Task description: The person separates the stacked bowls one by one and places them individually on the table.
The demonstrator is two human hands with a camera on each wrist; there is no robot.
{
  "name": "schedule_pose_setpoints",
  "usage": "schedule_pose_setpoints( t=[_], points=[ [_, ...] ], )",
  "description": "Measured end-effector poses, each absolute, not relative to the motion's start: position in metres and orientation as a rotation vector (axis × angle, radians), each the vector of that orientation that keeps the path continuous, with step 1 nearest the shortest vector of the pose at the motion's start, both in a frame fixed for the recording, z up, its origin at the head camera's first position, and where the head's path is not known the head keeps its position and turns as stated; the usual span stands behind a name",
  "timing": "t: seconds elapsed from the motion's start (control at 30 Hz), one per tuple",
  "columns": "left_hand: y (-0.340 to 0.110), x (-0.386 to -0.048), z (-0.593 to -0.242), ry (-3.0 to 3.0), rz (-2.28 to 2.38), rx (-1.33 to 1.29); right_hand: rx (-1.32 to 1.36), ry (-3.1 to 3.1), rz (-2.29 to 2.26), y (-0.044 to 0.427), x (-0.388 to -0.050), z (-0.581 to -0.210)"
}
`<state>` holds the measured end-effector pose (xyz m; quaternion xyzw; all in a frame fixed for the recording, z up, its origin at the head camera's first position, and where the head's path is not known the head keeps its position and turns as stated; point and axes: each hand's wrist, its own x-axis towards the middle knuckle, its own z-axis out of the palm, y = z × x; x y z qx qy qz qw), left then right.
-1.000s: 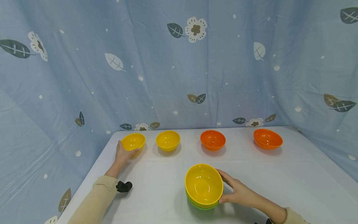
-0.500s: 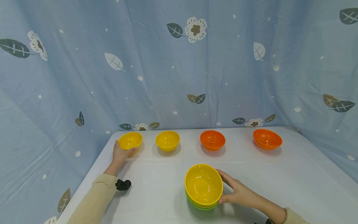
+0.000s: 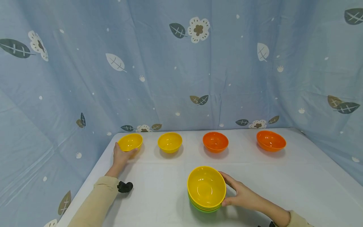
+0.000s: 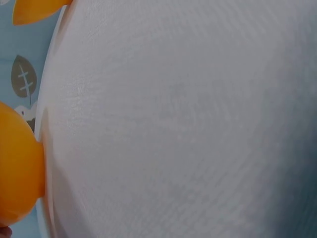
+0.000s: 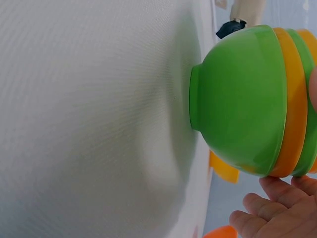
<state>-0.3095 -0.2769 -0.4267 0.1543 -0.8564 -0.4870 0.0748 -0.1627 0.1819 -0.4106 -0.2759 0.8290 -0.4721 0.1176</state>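
Observation:
At the far left of the table, my left hand [image 3: 121, 157] holds a yellow bowl [image 3: 131, 142] with the thumb and fingers at its near left side. In the left wrist view that bowl [image 4: 17, 171] stands upright on the cloth, and only a fingertip shows below it. My right hand [image 3: 242, 194] holds the right side of a nested stack of bowls, topped by a yellow bowl [image 3: 206, 186]. Seen from the right wrist, the stack alternates green and yellow, with a green bowl [image 5: 242, 99] at the bottom on the table; fingers [image 5: 282, 193] touch the rims.
A second yellow bowl [image 3: 170, 142], an orange bowl [image 3: 215, 142] and another orange bowl [image 3: 271, 141] stand in a row along the back. A white cloth covers the table [image 3: 158, 189]. Behind it hangs a blue patterned curtain [image 3: 158, 78].
My left hand and its yellow bowl have shifted a little to the left and back, widening the gap to the neighbouring yellow bowl. The right hand and the stack have stayed put.

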Motion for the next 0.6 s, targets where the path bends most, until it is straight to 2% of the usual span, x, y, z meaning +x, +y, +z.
schedule_pose_setpoints(
  t=[0.6],
  points=[
    [-0.2747, -0.303, -0.4193, -2.586, -1.381, 0.347, -0.81, 2.459, -1.366, 0.1815, -0.1621, -0.4118]
  ],
)
